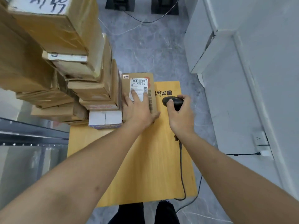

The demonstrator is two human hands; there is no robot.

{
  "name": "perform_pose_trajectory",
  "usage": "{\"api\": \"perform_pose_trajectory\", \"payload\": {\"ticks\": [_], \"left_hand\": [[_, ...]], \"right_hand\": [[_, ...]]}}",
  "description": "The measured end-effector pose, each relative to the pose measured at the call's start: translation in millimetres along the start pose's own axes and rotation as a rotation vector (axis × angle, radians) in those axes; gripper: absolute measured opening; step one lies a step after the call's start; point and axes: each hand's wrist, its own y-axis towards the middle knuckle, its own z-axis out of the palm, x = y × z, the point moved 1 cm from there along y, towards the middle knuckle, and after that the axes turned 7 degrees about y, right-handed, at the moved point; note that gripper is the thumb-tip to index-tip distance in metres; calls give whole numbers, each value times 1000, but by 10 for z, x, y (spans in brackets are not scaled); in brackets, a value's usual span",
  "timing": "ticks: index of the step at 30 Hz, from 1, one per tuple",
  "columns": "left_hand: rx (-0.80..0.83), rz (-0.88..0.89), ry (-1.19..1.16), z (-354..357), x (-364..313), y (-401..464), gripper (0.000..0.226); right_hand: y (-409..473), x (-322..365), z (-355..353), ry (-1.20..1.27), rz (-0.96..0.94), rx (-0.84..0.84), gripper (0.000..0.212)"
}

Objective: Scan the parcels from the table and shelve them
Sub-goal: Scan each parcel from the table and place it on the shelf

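Bench [145, 167]: yellow wood top, black printed characters at its far end, grey marbled floor [153, 50] around it. Stack [68, 65] of brown cardboard boxes fills the far-left part of the bench, leaning, several layers high; a white box [105, 121] sits at its near foot. Metal shelf [32, 136] at left, just beside the bench. Parcel [137, 81]: brown carton lying flat on the bench, touching the stack on its left side; white label [139, 88] with barcode faces up. Left hand [137, 110] rests flat on top of the parcel, fingers spread and straight, fingertips over the lower part of the label. Right hand [179, 113] grips a black scanner [172, 101], fingers curled round it, just right of the parcel and above the bench. Scanner cable [182, 167] trails along the bench toward the near edge and off it to the floor.
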Motion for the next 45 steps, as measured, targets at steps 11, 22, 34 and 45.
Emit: {"api": "perform_pose_trajectory", "payload": {"ticks": [11,22,34,45], "left_hand": [[-3,-17,-1,-35,-176,-22,120],[-7,-100,-55,227,-658,-586,123],[-76,-95,-50,461,-1077,-1576,118],[-14,-241,-68,840,-684,-2683,115]], "right_hand": [[40,-145,-176,16,2,-11,32],[-208,-638,-782,60,26,2,25],[-759,-882,-1398,88,-46,46,22],[-1684,-1054,-1397,57,-71,210,32]]}}
